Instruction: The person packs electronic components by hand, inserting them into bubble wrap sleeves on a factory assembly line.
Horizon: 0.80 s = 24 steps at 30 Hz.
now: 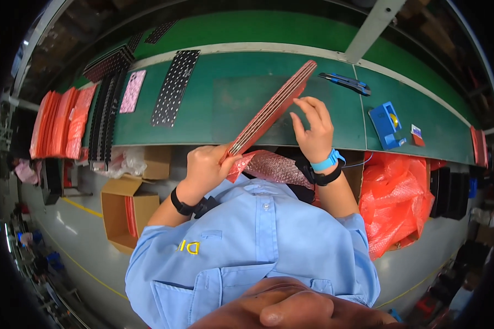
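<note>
My left hand (207, 167) grips the lower end of a stack of thin flat panels wrapped in red bubble wrap (273, 112). The stack is tilted over the bench's near edge, and its layered edges show between the red wrap. Close to the upper right side of the stack is my right hand (315, 125), thumb and fingers apart, holding nothing; whether a fingertip touches the wrap I cannot tell. Below the stack, a loose length of bubble wrap (271, 166) lies between my forearms.
On the green bench (230, 82) lie a black dotted panel (175, 88), a pink phone-shaped piece (133, 91), a utility knife (346, 83) and a blue tape dispenser (386, 125). Red wrapped packs (63, 123) stand left. Below are a cardboard box (118, 216) and a heap of red bubble wrap (392, 197).
</note>
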### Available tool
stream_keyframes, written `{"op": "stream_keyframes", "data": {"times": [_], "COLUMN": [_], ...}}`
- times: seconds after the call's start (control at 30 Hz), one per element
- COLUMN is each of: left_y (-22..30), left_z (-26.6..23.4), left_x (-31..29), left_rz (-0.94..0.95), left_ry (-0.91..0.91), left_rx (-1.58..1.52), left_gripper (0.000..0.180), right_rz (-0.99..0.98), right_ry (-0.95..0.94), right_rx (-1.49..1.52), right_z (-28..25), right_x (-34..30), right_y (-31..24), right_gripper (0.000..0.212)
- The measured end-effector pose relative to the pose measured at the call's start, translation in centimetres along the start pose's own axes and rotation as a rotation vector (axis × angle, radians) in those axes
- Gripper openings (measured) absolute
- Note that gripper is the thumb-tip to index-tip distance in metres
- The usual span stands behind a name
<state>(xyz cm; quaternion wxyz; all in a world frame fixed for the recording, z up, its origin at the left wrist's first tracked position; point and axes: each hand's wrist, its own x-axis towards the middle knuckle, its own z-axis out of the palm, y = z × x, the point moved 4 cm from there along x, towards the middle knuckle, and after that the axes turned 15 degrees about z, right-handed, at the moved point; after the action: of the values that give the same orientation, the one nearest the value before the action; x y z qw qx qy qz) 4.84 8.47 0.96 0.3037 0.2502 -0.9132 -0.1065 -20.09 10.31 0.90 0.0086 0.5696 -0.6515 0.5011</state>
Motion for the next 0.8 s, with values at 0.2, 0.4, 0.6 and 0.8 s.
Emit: {"op": "stream_keyframes", "data": {"times": [0.2,0.4,0.6,0.8], "left_y": [-0.3,-0.5,-1.1,-1.3], "left_z": [0.5,0.5,0.5,0.6], "left_x": [-0.3,-0.2,-0.5,-0.7], "left_rz": [0.041,0.068,0.011,-0.011], "left_ry": [0.074,0.078,0.082,0.09], "left_rx": [-0.004,-0.008,-0.098,-0.086], "left_gripper": [0.029,0.028,0.022,0.026], "right_rz": [-0.014,-0.118,-0.135,-0.157], "right_ry": [-0.054,-0.045,-0.036,-0.046], "right_rx": [-0.003,-0.029,-0.001,0.008], "right_z": [0.1,0.6,0.7,0.9], "right_x": [0.9,1.2,1.3,1.4], "right_y": [0.0,0.2,0.3,0.5], "right_gripper": [0.031,0.027,0.024,0.026]}}
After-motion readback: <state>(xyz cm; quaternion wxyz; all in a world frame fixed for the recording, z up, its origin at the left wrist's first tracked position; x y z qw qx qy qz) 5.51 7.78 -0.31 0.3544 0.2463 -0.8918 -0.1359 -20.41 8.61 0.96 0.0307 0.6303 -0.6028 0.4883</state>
